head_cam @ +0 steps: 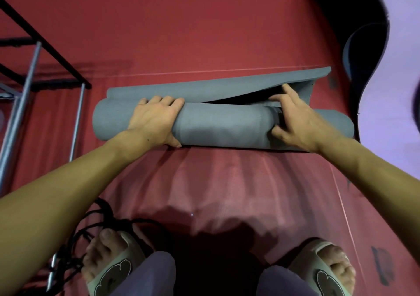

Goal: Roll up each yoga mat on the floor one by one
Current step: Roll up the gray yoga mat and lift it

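No readable text anywhere; dark marks on the red floor mat (227,34) at right are illegible.

View: head-worn, single, wide-angle | Facing: forward, steeply down over the floor (204,34) | Range: close, within arm's reach | Overlap: none.
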The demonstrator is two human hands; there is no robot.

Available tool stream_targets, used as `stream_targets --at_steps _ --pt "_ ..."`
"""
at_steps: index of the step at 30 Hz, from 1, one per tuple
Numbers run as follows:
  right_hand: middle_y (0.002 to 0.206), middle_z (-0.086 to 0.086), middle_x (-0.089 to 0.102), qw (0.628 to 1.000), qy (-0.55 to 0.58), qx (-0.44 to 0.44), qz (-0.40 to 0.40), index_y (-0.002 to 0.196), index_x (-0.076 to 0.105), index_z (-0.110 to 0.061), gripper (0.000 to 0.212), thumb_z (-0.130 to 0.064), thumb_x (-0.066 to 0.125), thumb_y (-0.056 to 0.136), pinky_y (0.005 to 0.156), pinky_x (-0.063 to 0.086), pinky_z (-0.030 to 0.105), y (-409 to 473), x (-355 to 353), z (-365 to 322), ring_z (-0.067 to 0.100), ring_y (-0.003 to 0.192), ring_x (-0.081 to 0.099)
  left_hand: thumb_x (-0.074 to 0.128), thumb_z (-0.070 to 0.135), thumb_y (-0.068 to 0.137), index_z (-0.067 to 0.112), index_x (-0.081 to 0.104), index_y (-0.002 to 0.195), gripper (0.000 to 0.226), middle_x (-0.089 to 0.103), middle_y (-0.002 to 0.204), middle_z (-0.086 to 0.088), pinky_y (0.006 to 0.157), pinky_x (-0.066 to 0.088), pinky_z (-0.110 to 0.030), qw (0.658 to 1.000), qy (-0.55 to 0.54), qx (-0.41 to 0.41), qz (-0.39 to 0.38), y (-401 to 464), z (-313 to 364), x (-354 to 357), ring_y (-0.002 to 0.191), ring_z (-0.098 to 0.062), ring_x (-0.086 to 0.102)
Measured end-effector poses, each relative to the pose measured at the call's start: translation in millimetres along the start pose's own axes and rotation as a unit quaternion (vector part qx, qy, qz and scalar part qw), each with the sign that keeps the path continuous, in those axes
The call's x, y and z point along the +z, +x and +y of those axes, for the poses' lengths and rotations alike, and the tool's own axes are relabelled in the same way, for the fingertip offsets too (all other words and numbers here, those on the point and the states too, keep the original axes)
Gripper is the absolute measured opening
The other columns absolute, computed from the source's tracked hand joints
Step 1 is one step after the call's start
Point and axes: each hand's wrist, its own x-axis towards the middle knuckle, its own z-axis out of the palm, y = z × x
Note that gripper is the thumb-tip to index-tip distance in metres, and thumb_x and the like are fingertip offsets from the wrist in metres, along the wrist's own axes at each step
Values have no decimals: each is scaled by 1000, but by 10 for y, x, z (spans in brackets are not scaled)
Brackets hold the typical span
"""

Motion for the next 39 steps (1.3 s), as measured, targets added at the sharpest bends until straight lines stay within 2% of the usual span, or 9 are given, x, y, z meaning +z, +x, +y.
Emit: stream_targets --at_steps 5,9,17,20,22,25,29,34,39 --pt "149 2 44 996 -79 -20 -27 148 40 -24 107 -82 68 62 108 42 58 -33 22 -78 34 128 50 83 81 45 29 50 134 108 62 128 2 93 49 -50 1000 0 5 -5 16 -36 -91 117 -30 59" --pt "148 -1 47 988 -150 -25 -21 155 34 -27 122 -79 83 56 104 44 55 1 32 -97 31 129 49 81 83 44 30 52 132 108 63 124 4 92 50 -49 1000 -4 9 -11 10 -36 -162 114 -29 61" --pt "131 -13 50 985 -139 -34 -98 140 41 -38 116 -87 76 41 91 50 45 -174 -3 -139 20 118 50 74 89 40 34 52 129 107 64 116 8 87 52 -42 998 2 42 -55 -282 67 -113 110 -24 64" --pt "136 -9 44 982 -154 -48 -94 140 39 -35 115 -91 71 44 95 51 50 -351 90 -146 23 121 50 73 88 43 34 50 133 108 63 119 11 90 51 -44 998 0 43 -53 -429 100 -8 111 -23 62" --pt "148 -4 35 982 -159 -45 -96 140 40 -33 116 -89 74 44 95 52 53 -372 106 -144 29 122 52 77 85 44 34 47 136 109 60 137 7 96 48 -46 997 -13 36 -63 -456 123 -10 120 -25 60" --pt "170 2 -3 982 -135 -28 -129 138 39 -33 119 -84 81 39 93 55 54 -268 67 -124 39 124 53 84 81 47 34 38 149 121 20 172 -10 109 39 -49 993 -35 23 -108 -384 125 -130 147 -28 40" --pt "167 -10 -28 981 -100 -20 -168 135 36 -37 115 -76 90 41 91 56 53 -146 13 -100 37 134 47 85 81 48 39 34 155 125 -14 173 -14 119 31 -47 990 -54 22 -129 -316 58 -176 158 -28 18" --pt "166 -6 -15 981 -92 -14 -168 159 28 -35 120 -71 87 61 104 51 56 -144 -1 -60 37 146 33 81 84 55 44 32 158 120 -15 174 -8 122 29 -46 995 -67 6 -75 -417 20 -156 142 -32 42" --pt "138 3 33 981 -86 15 -174 165 21 -32 122 -67 86 68 108 44 44 -43 -73 -76 27 132 36 81 73 67 42 38 157 105 -7 176 -2 122 29 -43 997 -75 -3 -34 -461 36 -175 143 -31 43"
